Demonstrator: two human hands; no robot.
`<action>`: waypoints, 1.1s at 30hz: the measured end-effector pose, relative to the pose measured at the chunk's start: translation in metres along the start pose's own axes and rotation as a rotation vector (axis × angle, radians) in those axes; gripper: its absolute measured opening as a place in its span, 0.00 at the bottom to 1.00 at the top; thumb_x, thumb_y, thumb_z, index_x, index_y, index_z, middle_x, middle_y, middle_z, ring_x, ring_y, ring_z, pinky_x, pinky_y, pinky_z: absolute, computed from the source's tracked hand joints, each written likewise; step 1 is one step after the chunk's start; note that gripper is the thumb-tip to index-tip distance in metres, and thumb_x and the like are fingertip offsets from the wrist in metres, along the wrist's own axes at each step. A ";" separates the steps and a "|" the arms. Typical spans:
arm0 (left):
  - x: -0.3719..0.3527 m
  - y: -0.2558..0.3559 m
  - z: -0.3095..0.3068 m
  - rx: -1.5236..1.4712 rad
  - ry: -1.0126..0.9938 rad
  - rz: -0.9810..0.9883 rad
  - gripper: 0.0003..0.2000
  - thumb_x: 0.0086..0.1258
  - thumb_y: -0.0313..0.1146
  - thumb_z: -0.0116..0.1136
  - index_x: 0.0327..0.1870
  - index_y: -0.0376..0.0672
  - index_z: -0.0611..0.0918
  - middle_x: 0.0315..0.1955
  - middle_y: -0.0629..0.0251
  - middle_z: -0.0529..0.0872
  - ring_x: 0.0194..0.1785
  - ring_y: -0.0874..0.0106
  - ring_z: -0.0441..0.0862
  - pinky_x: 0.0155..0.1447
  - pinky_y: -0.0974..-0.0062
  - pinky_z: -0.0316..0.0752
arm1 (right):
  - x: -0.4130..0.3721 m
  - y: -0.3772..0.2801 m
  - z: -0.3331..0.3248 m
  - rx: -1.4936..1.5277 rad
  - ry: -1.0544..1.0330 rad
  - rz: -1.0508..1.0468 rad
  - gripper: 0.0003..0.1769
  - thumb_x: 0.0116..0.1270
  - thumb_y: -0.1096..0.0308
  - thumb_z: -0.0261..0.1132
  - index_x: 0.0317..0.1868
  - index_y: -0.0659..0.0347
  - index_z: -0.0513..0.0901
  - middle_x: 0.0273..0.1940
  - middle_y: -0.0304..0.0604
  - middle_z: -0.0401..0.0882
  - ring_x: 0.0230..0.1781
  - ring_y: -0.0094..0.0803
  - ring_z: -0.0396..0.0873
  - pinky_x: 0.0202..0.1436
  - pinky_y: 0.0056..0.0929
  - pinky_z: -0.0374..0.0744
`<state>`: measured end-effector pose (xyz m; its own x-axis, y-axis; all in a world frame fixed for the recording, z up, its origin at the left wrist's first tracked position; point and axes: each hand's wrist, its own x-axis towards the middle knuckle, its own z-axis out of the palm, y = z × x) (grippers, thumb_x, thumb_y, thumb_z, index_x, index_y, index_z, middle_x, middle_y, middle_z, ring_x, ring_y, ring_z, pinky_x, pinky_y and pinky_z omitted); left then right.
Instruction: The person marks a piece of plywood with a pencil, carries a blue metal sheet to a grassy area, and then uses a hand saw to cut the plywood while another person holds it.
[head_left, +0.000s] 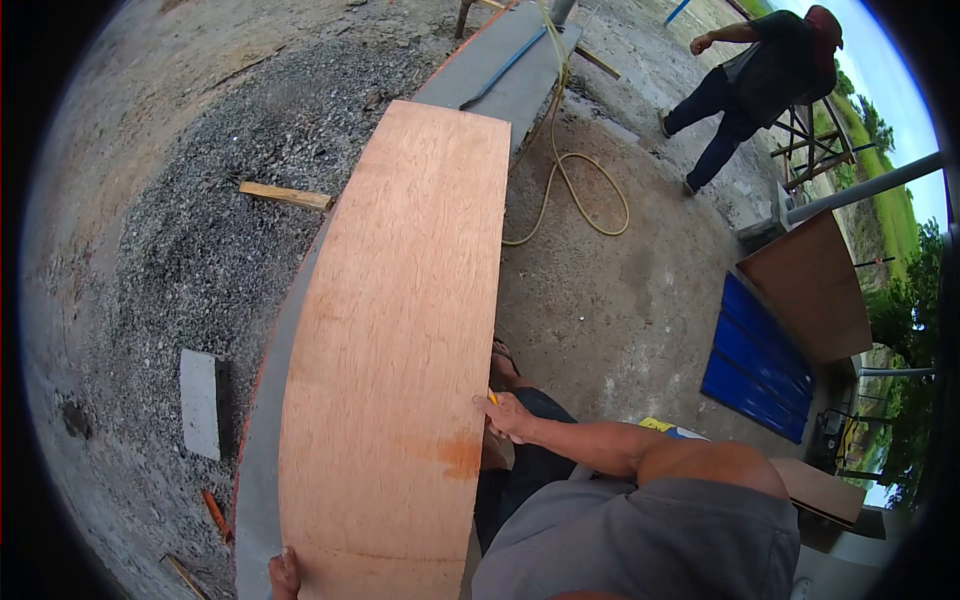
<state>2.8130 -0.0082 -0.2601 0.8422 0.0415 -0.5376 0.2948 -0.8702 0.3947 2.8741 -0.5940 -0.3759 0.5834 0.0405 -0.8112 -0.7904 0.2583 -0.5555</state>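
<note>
Grey shirt (640, 540) closest to lens, alongside a long plywood sheet (400, 300) lying flat on a grey surface (262, 440). Right hand (512, 417) closed around a slim yellow marker, likely a pencil (492, 397), at the sheet's body-side edge. Left hand (285, 575) grips the opposite edge, low in view; finger placement beneath can't be told. Blue bar (505, 68) on the surface, past the sheet's far end. Step in hand, as judged: steadying the sheet, marker at its edge. Next move calls for a still sheet and a controlled marker tip.
</note>
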 end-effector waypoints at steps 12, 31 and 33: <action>0.000 0.083 0.016 -0.067 -0.005 -0.135 0.27 0.75 0.48 0.43 0.20 0.32 0.75 0.14 0.44 0.73 0.19 0.55 0.72 0.28 0.56 0.61 | 0.017 -0.064 -0.066 -0.200 -0.149 0.284 0.22 0.70 0.47 0.58 0.35 0.59 0.76 0.23 0.36 0.72 0.12 0.19 0.64 0.11 0.22 0.58; -0.061 0.144 -0.017 0.017 -0.134 -0.517 0.35 0.68 0.66 0.39 0.43 0.38 0.85 0.46 0.42 0.83 0.53 0.45 0.78 0.57 0.56 0.72 | 0.087 -0.122 -0.111 -0.086 0.114 0.138 0.20 0.67 0.46 0.60 0.42 0.55 0.76 0.29 0.36 0.77 0.19 0.23 0.69 0.12 0.20 0.56; -0.063 0.159 -0.027 0.020 -0.140 -0.527 0.36 0.68 0.66 0.39 0.44 0.38 0.85 0.47 0.42 0.82 0.54 0.46 0.78 0.58 0.56 0.71 | 0.092 -0.105 -0.105 -0.019 0.087 0.096 0.17 0.67 0.49 0.61 0.39 0.55 0.75 0.25 0.36 0.74 0.16 0.24 0.66 0.12 0.20 0.55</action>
<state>2.8192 -0.1357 -0.1433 0.5138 0.4098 -0.7537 0.6509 -0.7585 0.0314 2.9908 -0.7183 -0.4113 0.4872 -0.0198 -0.8730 -0.8456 0.2390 -0.4773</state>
